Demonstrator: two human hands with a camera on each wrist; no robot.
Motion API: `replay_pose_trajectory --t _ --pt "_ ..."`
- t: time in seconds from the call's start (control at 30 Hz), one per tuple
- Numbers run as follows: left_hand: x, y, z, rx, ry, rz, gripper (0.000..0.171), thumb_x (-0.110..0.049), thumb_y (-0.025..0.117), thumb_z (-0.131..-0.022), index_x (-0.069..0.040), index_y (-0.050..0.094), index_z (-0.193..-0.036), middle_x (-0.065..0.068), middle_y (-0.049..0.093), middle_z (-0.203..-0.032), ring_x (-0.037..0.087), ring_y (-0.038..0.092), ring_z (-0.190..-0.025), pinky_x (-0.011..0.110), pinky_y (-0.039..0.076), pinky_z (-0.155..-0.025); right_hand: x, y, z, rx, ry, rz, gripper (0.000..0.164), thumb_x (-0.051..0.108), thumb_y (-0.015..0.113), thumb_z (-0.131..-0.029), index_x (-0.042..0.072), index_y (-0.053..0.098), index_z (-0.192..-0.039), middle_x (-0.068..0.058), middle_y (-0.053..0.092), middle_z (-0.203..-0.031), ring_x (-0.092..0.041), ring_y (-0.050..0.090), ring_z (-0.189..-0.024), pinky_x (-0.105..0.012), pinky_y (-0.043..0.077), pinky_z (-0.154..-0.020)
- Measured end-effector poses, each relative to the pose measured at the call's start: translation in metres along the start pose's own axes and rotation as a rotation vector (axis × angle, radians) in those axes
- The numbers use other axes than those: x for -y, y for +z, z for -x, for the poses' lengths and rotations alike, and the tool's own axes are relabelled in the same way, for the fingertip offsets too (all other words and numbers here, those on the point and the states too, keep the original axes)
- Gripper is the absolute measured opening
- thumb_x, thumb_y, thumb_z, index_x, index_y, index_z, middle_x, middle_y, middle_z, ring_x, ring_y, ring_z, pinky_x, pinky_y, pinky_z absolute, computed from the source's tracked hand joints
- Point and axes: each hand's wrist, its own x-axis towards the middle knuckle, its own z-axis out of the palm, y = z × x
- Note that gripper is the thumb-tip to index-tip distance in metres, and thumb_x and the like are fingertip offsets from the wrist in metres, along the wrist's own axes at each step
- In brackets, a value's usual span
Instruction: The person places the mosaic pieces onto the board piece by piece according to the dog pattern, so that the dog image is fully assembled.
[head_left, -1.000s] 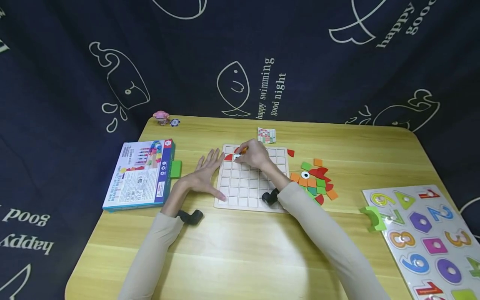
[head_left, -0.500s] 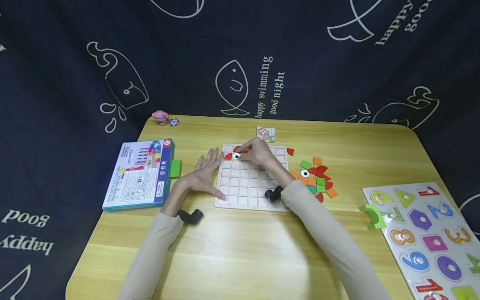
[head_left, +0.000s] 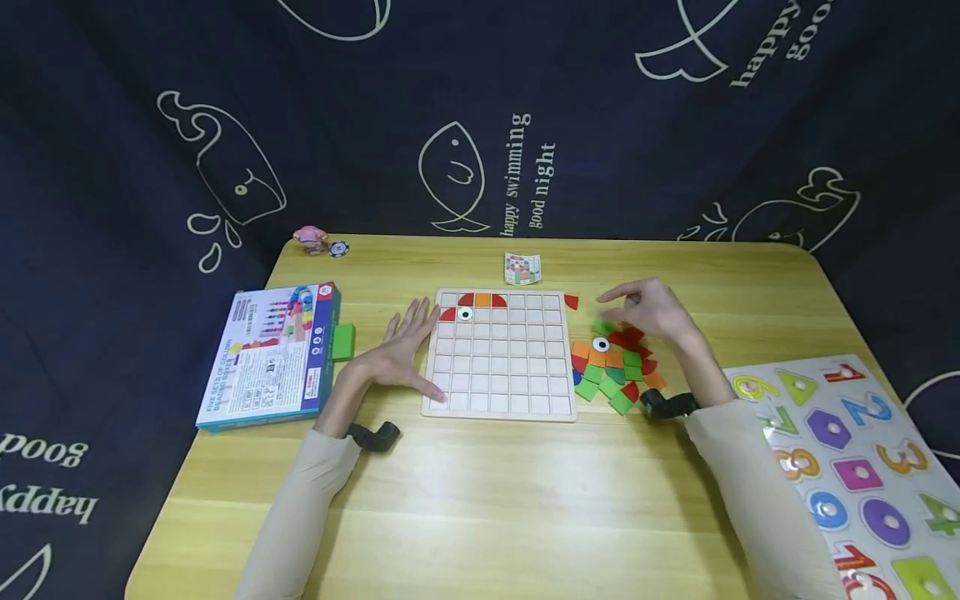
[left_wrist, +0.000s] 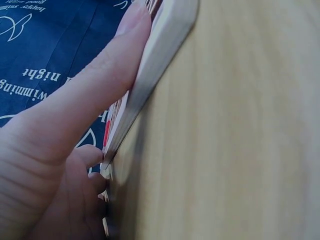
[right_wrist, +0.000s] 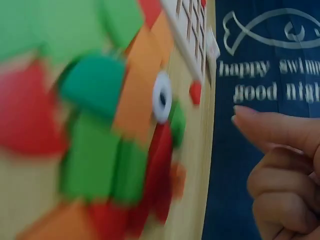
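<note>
The pale wooden grid board [head_left: 498, 362] lies on the table. In its upper left squares sit red curved tiles [head_left: 447, 315], an orange square tile [head_left: 483, 300] and a white eye tile [head_left: 465, 314]. My left hand [head_left: 397, 354] spreads along the board's left side, with the thumb at the near left corner; in the left wrist view that thumb [left_wrist: 95, 82] touches the board's edge [left_wrist: 150, 65]. Beyond a pile of loose tiles [head_left: 596, 358], my right hand [head_left: 651, 307] hovers with index finger and thumb apart, holding nothing. A second eye tile [right_wrist: 162, 97] lies in that pile.
A small picture card [head_left: 522, 268] lies behind the board, and a stray red tile [head_left: 572, 302] at its right edge. To the left are a boxed toy [head_left: 270, 354] and a green block [head_left: 343, 342]. A number puzzle board [head_left: 855, 433] stands under my right forearm's side.
My right hand has let go of the eye tile in the board's second row and moved right, over to the loose tiles. My left hand stays at the board's left side.
</note>
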Motion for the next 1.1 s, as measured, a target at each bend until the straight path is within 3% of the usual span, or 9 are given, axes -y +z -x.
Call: replay_pose_trajectory --t 0.23,0.43,0.57,0.67,0.77,1.1 --pt "-0.003 -0.002 0.002 -0.003 0.008 0.041 0.143 -0.06 0.085 -0.057 -0.013 -0.007 -0.155 0.014 -0.021 -0.161 0.033 -0.022 -0.149 0.058 -0.014 -0.119 -0.036 -0.014 0.028 0.01 0.15 -0.032 0.03 0.024 0.074 -0.085 0.009 0.072 -0.111 0.003 0.037 -0.059 -0.017 0.034 -0.052 -0.029 0.027 -0.051" --pt "-0.003 -0.002 0.002 -0.003 0.005 0.037 0.143 -0.061 0.085 -0.057 -0.013 -0.007 -0.155 0.014 -0.021 -0.161 0.033 -0.022 -0.149 0.059 -0.013 -0.119 -0.047 -0.017 0.044 0.026 0.19 -0.028 0.03 0.023 0.074 -0.084 0.009 0.072 -0.111 0.005 0.037 -0.061 -0.016 0.035 -0.055 -0.03 0.028 -0.054" --pt "-0.002 -0.001 0.002 -0.007 0.001 0.034 0.144 -0.062 0.085 -0.056 -0.014 -0.008 -0.156 0.013 -0.021 -0.161 0.031 -0.023 -0.149 0.057 -0.013 -0.119 -0.051 -0.016 0.053 0.035 0.178 -0.009 0.029 0.021 0.073 -0.085 0.008 0.072 -0.111 -0.001 0.051 -0.075 -0.019 0.036 -0.064 -0.031 0.028 -0.06" --pt "-0.001 0.0 0.001 -0.009 0.002 0.036 0.144 -0.062 0.085 -0.056 -0.014 -0.008 -0.156 0.013 -0.021 -0.161 0.031 -0.023 -0.149 0.058 -0.013 -0.12 -0.054 -0.013 0.054 0.037 0.175 -0.006 0.029 0.021 0.071 -0.087 0.008 0.071 -0.112 -0.004 0.051 -0.083 -0.021 0.036 -0.071 -0.031 0.027 -0.063" --pt "-0.001 0.0 0.001 -0.007 0.003 0.038 0.144 -0.063 0.084 -0.056 -0.015 -0.008 -0.156 0.012 -0.021 -0.161 0.03 -0.023 -0.149 0.057 -0.013 -0.12 -0.055 -0.01 0.051 0.041 0.186 -0.005 0.03 0.023 0.07 -0.088 0.007 0.07 -0.113 -0.003 0.043 -0.078 -0.022 0.037 -0.073 -0.032 0.028 -0.064" --pt "0.0 -0.001 0.0 -0.002 0.005 0.028 0.145 -0.064 0.084 -0.056 -0.014 -0.008 -0.155 0.013 -0.022 -0.161 0.032 -0.023 -0.149 0.058 -0.013 -0.119 -0.066 -0.007 0.034 0.026 0.253 -0.085 0.038 0.035 0.073 -0.085 0.007 0.07 -0.111 -0.014 0.063 -0.114 -0.026 0.045 -0.103 -0.035 0.034 -0.082"
